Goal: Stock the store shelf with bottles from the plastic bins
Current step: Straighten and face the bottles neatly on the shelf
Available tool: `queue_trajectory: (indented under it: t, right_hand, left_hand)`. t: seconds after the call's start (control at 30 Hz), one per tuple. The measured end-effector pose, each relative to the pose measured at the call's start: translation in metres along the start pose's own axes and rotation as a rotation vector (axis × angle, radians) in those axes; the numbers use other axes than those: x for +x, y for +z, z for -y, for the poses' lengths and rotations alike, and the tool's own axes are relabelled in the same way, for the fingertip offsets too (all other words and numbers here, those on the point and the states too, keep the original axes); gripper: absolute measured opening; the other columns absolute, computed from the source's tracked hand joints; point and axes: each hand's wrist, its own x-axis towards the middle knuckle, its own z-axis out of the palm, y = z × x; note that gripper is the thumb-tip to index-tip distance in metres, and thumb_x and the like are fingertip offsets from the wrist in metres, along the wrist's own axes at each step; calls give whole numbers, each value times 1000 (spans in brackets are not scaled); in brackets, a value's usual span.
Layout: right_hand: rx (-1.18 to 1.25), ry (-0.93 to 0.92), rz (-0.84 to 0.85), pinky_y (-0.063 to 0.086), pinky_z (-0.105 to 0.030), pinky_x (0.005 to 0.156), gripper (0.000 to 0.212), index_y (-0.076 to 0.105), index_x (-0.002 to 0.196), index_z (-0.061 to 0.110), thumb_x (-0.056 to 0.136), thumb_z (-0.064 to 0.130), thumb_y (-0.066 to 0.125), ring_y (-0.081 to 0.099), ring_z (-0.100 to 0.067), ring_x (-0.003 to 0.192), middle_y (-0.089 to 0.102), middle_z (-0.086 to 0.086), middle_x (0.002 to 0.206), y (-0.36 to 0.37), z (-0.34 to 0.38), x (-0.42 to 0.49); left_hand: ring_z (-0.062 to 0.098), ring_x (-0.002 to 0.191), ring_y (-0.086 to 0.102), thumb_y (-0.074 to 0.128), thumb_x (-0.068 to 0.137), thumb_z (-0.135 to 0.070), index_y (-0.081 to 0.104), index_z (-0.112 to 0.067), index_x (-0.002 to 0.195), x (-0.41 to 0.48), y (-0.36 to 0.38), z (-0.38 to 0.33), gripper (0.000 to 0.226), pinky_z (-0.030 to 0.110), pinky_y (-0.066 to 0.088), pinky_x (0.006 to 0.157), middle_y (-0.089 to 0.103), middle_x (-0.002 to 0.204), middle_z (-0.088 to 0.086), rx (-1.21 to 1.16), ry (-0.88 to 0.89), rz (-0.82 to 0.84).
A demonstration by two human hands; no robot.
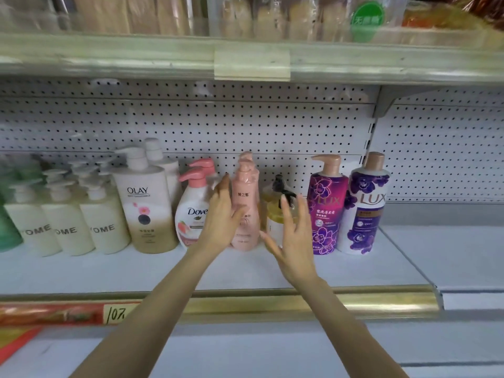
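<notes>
At the centre of the frame both hands are up at the row of bottles on the shelf (109, 268). The left hand (221, 214) is flat with straight fingers, laid along the left side of the pink bottle (246, 214), between it and the Dove bottle (191, 214). Its thumb seems to touch the pink label. The right hand (293, 241) is spread and relaxed in front of the yellow bottle (274, 216) with the black pump, grasping nothing. Blur makes it hard to say whether its fingertips touch the bottle. Both bottles stand upright at mid-shelf, the yellow one just left of the purple LUX bottle (326, 205). The bins are out of view.

The step looks like squaring up what has been placed. To do it well, I would steady the pink bottle with the flat left hand while the right nudges the yellow one into line (label facing out, like its neighbours). Pressing low on the body rather than at the pump should keep it from tipping into the LUX bottle.
</notes>
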Motion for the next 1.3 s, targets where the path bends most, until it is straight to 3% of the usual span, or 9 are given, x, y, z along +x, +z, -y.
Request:
queue_trajectory:
  t: [0.2, 0.33, 0.43, 0.6, 0.87, 1.03, 1.13, 1.2, 1.3]
  right_hand:
    - [-11, 128, 45, 39, -54, 104, 66, 9, 149, 31, 94, 58, 34, 13, -34, 144, 9, -14, 155, 25, -10, -1]
    - [54, 167, -24, 38, -43, 107, 81, 11, 147, 37, 89, 10, 61, 11, -27, 146, 2, -9, 156, 30, -14, -1]
    - [68, 194, -30, 35, -39, 107, 84, 15, 148, 37, 88, 0, 62, 6, -24, 147, 1, -6, 157, 34, -16, -1]
    - [20, 212, -20, 41, -45, 104, 77, 25, 148, 25, 86, 1, 63, 12, -28, 146, 11, -13, 155, 36, -19, -2]
    - [-29, 183, -7, 48, -47, 94, 73, 24, 146, 27, 88, 5, 63, 18, -34, 143, 17, -16, 151, 33, -17, -1]
    - [-100, 167, -28, 45, -56, 96, 66, 19, 147, 23, 92, 22, 55, 33, -41, 133, 17, -18, 151, 31, -7, -3]
    - [-155, 128, -68, 30, -59, 107, 61, 22, 146, 16, 94, 36, 47, 20, -38, 138, 21, -19, 150, 35, 16, -5]
    - [-128, 87, -54, 22, -58, 110, 64, 19, 147, 17, 92, 43, 38, 14, -32, 140, 16, -13, 150, 39, 35, 0]
    - [-40, -21, -58, 28, -58, 109, 71, 13, 149, 15, 92, 50, 38, 17, -34, 138, 16, -16, 149, 46, 58, 15]
  left_hand:
    - [32, 92, 63, 71, 81, -18, 24, -13, 145, 30, -17, 0, 80, 46, 52, 77, 62, 112, 17, 110, 8, 146]
    - [31, 94, 61, 73, 79, -16, 38, -9, 127, 41, -19, 0, 60, 47, 51, 80, 61, 110, 15, 77, 12, 227]
    - [31, 96, 61, 73, 79, -15, 40, -7, 119, 43, -17, -3, 52, 48, 51, 80, 61, 108, 15, 60, -20, 238]
    - [30, 98, 60, 72, 80, -14, 39, -6, 116, 42, -16, -10, 50, 47, 49, 84, 59, 113, 15, 73, -22, 237]
    - [37, 98, 59, 65, 86, -19, 33, -4, 131, 26, -21, -8, 57, 45, 48, 81, 55, 120, 21, 173, 24, 219]
    - [33, 127, 40, 54, 93, -27, 26, -3, 144, -12, -33, 13, 63, 40, 31, 107, 36, 145, 16, 393, 254, 82]
    - [28, 133, 37, 44, 91, -39, 29, -10, 141, -26, -49, 40, 60, 46, 24, 112, 43, 142, 12, 675, 332, 9]
    - [27, 126, 37, 55, 82, -43, 35, -9, 134, -31, -61, 52, 65, 47, 23, 107, 54, 132, 13, 815, 340, -39]
    - [28, 125, 33, 78, 67, -43, 42, -7, 134, -38, -80, 66, 84, 54, 21, 105, 53, 133, 16, 918, 311, -118]
